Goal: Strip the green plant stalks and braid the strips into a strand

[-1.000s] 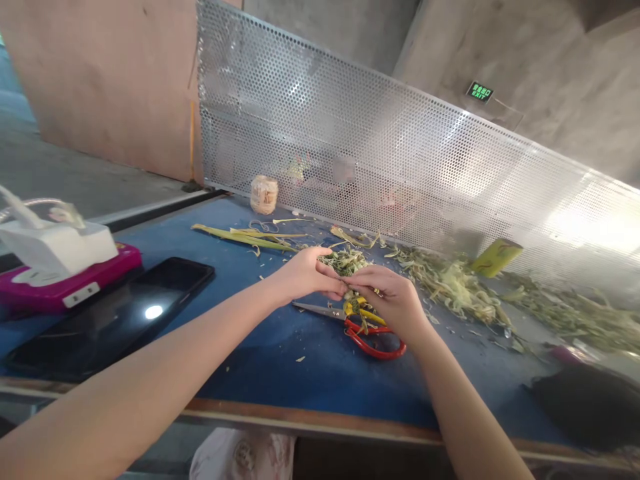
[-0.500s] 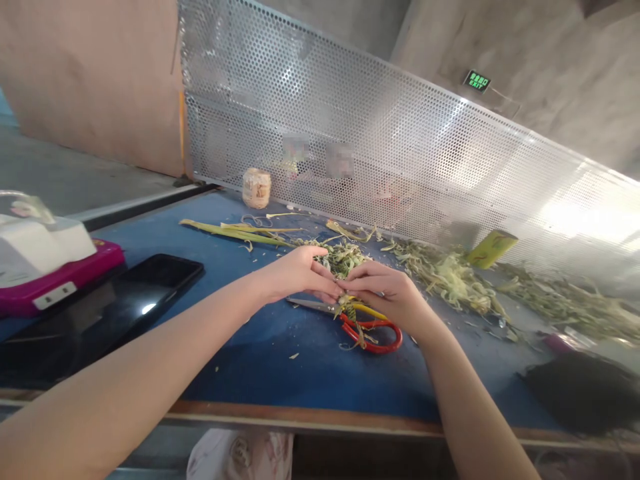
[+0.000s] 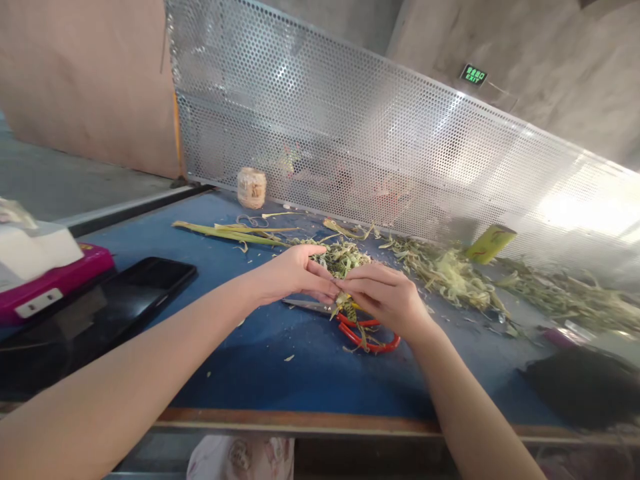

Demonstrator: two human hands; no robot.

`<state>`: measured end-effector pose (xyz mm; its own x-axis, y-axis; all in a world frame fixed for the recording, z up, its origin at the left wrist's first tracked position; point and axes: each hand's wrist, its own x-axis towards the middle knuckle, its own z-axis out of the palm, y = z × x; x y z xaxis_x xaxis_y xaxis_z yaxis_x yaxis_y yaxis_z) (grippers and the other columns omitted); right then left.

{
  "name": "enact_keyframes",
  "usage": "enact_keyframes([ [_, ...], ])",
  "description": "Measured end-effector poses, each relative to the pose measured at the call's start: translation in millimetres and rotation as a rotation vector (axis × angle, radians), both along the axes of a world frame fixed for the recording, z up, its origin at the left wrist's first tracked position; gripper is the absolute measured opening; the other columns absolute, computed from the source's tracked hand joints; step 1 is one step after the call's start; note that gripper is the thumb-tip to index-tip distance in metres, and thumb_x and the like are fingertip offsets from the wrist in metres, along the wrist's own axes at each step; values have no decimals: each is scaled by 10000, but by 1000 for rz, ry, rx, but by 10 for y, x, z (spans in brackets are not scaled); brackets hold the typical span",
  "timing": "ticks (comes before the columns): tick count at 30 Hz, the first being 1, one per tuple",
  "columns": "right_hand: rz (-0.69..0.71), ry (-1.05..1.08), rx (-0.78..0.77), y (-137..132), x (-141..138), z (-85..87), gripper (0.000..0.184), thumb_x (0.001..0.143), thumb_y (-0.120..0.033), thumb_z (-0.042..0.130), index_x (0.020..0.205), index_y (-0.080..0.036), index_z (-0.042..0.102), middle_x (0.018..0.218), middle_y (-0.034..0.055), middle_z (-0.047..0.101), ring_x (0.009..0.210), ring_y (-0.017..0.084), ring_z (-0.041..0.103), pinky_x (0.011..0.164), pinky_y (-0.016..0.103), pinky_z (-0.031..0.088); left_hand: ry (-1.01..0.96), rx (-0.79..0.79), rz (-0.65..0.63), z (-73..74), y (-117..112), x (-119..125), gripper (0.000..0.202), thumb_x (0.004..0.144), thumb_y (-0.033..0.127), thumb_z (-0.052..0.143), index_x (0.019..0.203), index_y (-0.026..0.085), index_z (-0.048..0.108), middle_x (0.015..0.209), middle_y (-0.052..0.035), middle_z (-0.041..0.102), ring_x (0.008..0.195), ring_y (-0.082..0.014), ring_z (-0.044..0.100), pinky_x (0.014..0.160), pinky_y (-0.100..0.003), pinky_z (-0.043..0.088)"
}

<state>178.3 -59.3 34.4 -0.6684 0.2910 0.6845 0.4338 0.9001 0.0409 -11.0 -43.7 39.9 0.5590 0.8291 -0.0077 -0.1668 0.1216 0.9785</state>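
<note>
My left hand [image 3: 295, 273] and my right hand [image 3: 385, 297] meet over the blue table [image 3: 260, 360], fingers pinched together on a small bundle of green-yellow leaf strips [image 3: 344, 305]. The bundle hangs a little below my fingertips. Red-handled scissors [image 3: 360, 330] lie on the table right under my hands, blades pointing left. Behind my hands sits a small heap of cut green leaf pieces [image 3: 343, 255].
A black phone [image 3: 115, 303] and a pink box [image 3: 50, 280] with a white device on it lie at the left. Long green leaves [image 3: 225, 233], a twine roll [image 3: 251, 188], a yellow-green tube [image 3: 489, 244] and leaf trimmings [image 3: 450, 273] lie along the perforated metal screen [image 3: 375, 147]. A dark object [image 3: 580, 387] sits at right.
Both hands stay pinched together on the leaf bundle; the fingers shift slightly. The view has drifted right, so the phone and pink box sit further left.
</note>
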Motion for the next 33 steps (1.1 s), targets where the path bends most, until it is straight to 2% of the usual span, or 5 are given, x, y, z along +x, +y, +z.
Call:
enact_keyframes([
  [14, -72, 190, 19, -24, -74, -21, 174, 782, -110, 510, 871, -209, 622, 835, 32, 624, 746, 108, 589, 674, 227, 500, -48, -42, 13, 14, 13, 10, 955, 596, 24, 687, 1351, 35, 102, 669, -52, 672, 595, -155, 632, 616, -304, 512],
  [17, -79, 240, -24, -30, -74, -12, 173, 776, -107, 511, 855, -205, 630, 818, 33, 622, 734, 111, 585, 657, 233, 502, -69, -42, 38, 18, 20, 12, 925, 609, 18, 677, 1346, 30, 119, 669, -50, 668, 601, -153, 631, 609, -295, 512],
  [25, -102, 334, -166, -41, -114, -6, 141, 774, -153, 508, 798, -201, 638, 779, 35, 618, 673, 115, 564, 493, 214, 453, -91, 14, 47, 21, 19, -4, 900, 624, 43, 683, 1344, 49, 143, 694, -53, 664, 626, -149, 631, 631, -298, 519],
  [30, -265, 452, -205, -11, -110, 15, 185, 784, -179, 507, 907, -218, 640, 822, 26, 634, 622, 100, 546, 557, 239, 467, -71, 137, 116, -3, 23, 5, 858, 624, 72, 688, 1330, 74, 201, 694, -42, 659, 626, -148, 622, 631, -308, 512],
  [33, -256, 418, -350, 19, -113, 24, 188, 778, -205, 523, 910, -224, 655, 838, 22, 658, 726, 127, 582, 691, 290, 482, -53, 209, 146, -12, 29, 8, 853, 627, 84, 683, 1329, 86, 200, 692, -31, 653, 627, -146, 612, 640, -316, 496],
])
